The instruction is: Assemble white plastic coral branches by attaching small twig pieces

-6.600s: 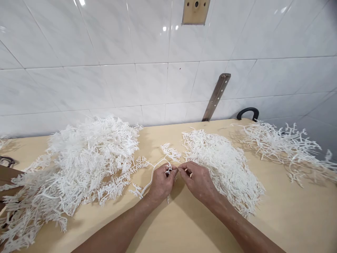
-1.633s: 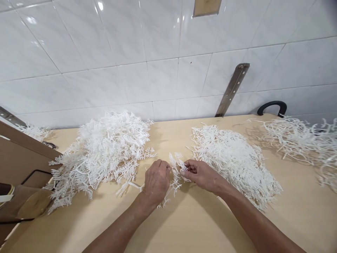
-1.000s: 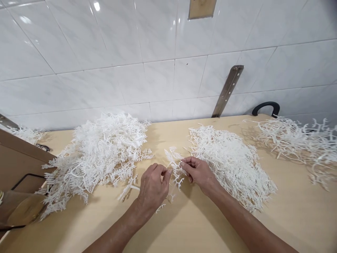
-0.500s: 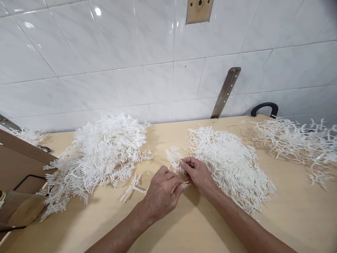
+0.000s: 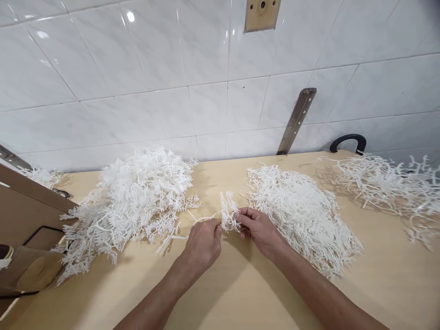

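Between my hands is a white plastic sprig (image 5: 227, 215) with fine feathery tips, held a little above the table. My right hand (image 5: 257, 228) pinches its right side between thumb and fingers. My left hand (image 5: 204, 243) is closed at the sprig's left side, gripping a thin white branched stem (image 5: 206, 217) that runs out leftward. Its fingertips are partly hidden behind the hand. A large heap of feathery white sprigs (image 5: 140, 192) lies to the left. Just right of my right hand spreads a flatter heap of white pieces (image 5: 295, 201).
Bare branching white stems (image 5: 385, 183) lie on the wooden table (image 5: 237, 298) at far right, by a black curved handle (image 5: 349, 140). On the left stand a brown box (image 5: 27, 201) and a brownish transparent container (image 5: 37, 270). A tiled wall (image 5: 206, 110) with a metal bracket (image 5: 297, 121) rises behind.
My left hand has moved left and slightly up, away from the right hand's fingertips. The sprig now stands more upright between the hands. My right hand has barely moved.
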Tool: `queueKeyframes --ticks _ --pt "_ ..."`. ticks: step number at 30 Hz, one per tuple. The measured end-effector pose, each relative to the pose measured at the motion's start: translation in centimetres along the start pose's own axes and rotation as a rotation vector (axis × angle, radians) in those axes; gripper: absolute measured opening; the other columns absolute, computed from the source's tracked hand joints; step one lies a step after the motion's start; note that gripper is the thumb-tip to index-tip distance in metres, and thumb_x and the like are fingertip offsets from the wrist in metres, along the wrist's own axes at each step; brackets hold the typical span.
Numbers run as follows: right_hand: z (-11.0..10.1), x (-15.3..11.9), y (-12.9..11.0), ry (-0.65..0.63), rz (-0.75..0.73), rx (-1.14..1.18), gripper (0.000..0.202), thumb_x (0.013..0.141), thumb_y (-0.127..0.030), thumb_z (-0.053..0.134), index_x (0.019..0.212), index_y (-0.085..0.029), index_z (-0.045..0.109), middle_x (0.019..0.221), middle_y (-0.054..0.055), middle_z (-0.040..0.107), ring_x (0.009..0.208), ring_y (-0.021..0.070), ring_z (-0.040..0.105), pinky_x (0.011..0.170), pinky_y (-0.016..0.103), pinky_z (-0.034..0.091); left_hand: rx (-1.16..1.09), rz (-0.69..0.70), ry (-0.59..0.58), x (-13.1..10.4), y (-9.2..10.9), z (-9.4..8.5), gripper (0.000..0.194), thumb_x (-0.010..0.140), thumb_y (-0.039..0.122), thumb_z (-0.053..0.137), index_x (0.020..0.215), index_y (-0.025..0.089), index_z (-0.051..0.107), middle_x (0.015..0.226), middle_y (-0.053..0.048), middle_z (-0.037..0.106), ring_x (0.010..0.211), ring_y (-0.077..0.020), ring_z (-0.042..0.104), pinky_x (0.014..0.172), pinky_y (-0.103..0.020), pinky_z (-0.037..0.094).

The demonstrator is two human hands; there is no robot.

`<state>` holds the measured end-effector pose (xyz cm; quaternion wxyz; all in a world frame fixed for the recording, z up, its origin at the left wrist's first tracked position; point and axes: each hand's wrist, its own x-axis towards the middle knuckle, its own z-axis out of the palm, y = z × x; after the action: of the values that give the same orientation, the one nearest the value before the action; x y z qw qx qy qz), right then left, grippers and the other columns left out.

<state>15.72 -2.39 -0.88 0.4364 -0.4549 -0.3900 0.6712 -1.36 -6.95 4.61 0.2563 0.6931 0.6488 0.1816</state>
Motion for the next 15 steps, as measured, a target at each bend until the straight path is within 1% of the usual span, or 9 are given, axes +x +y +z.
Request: queueKeyframes --ticks 1,3,4,5,7,9,12,15 --pt "0.1 0.0 0.0 -0.005 0.015 0.023 0.041 0.063 -0.049 0.085 0.078 -0.017 0.065 0.066 -0.002 0.057 0.057 0.0107 0.054 0.048 0.022 0.042 -0.14 -0.038 -0.009 -0.1 0.1 0.1 0.021 0.087 0.019 0.049 0.093 0.021 0.069 0.086 -0.006 0.071 0.062 -0.0162 0.061 0.06 -0.028 0.041" --pt "0.2 -0.1 -0.1 -0.016 0.043 0.066 0.042 0.063 -0.049 0.085 0.083 -0.017 0.066 0.068 -0.001 0.06 0.059 0.0117 0.055 0.049 0.023 0.044 -0.429 -0.142 -0.073 -0.3 0.3 0.2 0.029 0.084 0.023 0.053 0.11 0.02 0.065 0.1 -0.008 0.071 0.054 -0.0134 0.059 0.054 -0.028 0.042" --pt "0.3 -0.1 -0.1 -0.024 0.05 0.084 0.042 0.063 -0.049 0.086 0.084 -0.018 0.066 0.068 -0.001 0.06 0.059 0.0119 0.056 0.05 0.023 0.045 -0.568 -0.174 -0.114 -0.5 0.5 0.3 0.033 0.082 0.023 0.056 0.114 0.019 0.064 0.102 -0.009 0.071 0.055 -0.0132 0.059 0.054 -0.028 0.044" --pt "0.3 -0.2 0.0 -0.034 0.05 0.099 0.042 0.063 -0.048 0.085 0.085 -0.018 0.066 0.067 -0.001 0.061 0.058 0.0117 0.055 0.051 0.023 0.045 -0.706 -0.18 -0.156 -0.6 0.7 0.4 0.036 0.079 0.023 0.059 0.114 0.017 0.063 0.101 -0.01 0.071 0.06 -0.0143 0.062 0.058 -0.028 0.047" --pt "0.4 -0.3 0.0 -0.062 0.041 0.121 0.04 0.065 -0.047 0.085 0.084 -0.018 0.066 0.066 -0.001 0.062 0.055 0.011 0.054 0.05 0.024 0.044 -0.979 -0.144 -0.228 -0.7 1.0 0.5 0.034 0.073 0.019 0.063 0.107 0.015 0.066 0.093 -0.009 0.071 0.078 -0.0178 0.066 0.074 -0.03 0.051" --pt "0.5 -0.4 0.0 -0.093 0.037 0.131 0.04 0.066 -0.047 0.085 0.084 -0.017 0.066 0.068 0.0 0.064 0.054 0.0104 0.053 0.05 0.023 0.043 -1.234 -0.142 -0.266 -0.5 1.2 0.7 0.028 0.07 0.017 0.065 0.098 0.013 0.067 0.089 -0.008 0.07 0.088 -0.0198 0.066 0.087 -0.033 0.05" --pt "0.5 -0.6 -0.1 -0.144 0.026 0.129 0.038 0.068 -0.046 0.084 0.085 -0.016 0.067 0.068 0.001 0.064 0.057 0.0105 0.055 0.049 0.022 0.043 -1.491 -0.246 -0.244 0.2 1.0 1.1 0.017 0.073 0.02 0.066 0.088 0.012 0.069 0.088 -0.009 0.069 0.087 -0.0201 0.066 0.093 -0.036 0.05" --pt "0.4 -0.6 -0.2 -0.163 -0.003 0.072 0.037 0.07 -0.045 0.082 0.087 -0.015 0.068 0.069 0.001 0.064 0.058 0.0104 0.056 0.05 0.022 0.044 -1.57 -0.312 -0.172 1.0 0.5 1.6 0.017 0.078 0.027 0.068 0.084 0.011 0.069 0.087 -0.01 0.068 0.084 -0.0182 0.064 0.091 -0.034 0.051"
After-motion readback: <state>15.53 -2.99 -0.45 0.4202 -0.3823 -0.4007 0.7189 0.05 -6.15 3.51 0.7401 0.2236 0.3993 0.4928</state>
